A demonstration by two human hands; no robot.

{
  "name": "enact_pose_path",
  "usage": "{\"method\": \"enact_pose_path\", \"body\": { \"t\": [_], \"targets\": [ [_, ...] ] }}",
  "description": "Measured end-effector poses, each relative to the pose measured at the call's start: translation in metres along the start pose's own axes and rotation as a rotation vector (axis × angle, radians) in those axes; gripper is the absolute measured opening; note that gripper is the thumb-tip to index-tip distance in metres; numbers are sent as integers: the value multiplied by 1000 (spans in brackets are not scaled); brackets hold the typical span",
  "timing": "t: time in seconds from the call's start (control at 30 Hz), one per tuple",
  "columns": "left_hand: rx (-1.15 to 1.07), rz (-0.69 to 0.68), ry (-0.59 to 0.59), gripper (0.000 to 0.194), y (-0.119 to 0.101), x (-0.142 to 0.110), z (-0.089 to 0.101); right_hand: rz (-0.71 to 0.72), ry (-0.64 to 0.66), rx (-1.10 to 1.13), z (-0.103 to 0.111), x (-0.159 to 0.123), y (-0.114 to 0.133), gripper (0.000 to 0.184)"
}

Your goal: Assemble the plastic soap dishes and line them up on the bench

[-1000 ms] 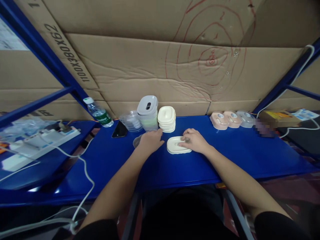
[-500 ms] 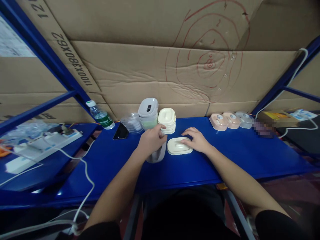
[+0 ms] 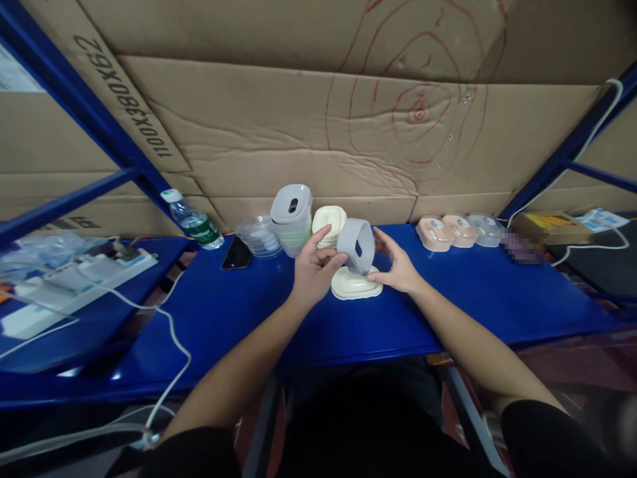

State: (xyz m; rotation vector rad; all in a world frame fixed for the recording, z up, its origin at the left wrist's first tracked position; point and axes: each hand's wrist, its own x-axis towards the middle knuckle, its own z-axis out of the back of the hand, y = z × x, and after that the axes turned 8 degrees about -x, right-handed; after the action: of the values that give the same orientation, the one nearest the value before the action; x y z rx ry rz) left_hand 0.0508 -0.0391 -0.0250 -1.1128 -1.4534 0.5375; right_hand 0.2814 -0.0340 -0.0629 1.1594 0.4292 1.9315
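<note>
My left hand (image 3: 318, 269) grips a small grey plastic container (image 3: 352, 240), tilted on its side with a dark oval slot showing. My right hand (image 3: 397, 265) is curved round the container's right side, its thumb at the lower edge and its fingers by the upper edge. Directly under the container, a cream oval lid (image 3: 348, 287) lies on the blue table. Behind my left hand is a stack of cream lids (image 3: 328, 218), partly hidden. Left of it rises a stack of grey and pale green containers (image 3: 291, 229).
Clear round tubs (image 3: 261, 238), a black phone (image 3: 236, 253) and a water bottle (image 3: 194, 222) are at the back left. Two pink boxes (image 3: 434, 234) and a clear box (image 3: 486, 231) line the back right. A power strip (image 3: 74, 299) with cables lies far left.
My left hand has lifted the grey container off the table and carried it right, over the cream lid. My right hand has moved from the lid to the container's side. The view has shifted slightly.
</note>
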Motion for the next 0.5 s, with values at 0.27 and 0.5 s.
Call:
{"method": "enact_pose_path", "body": {
  "t": [0.27,0.5],
  "targets": [
    [230,78,281,73,10,11,22,79,38,-339,19,3,2,120],
    [778,202,601,82,6,29,54,66,374,-362,28,1,-9,115]
  ]
}}
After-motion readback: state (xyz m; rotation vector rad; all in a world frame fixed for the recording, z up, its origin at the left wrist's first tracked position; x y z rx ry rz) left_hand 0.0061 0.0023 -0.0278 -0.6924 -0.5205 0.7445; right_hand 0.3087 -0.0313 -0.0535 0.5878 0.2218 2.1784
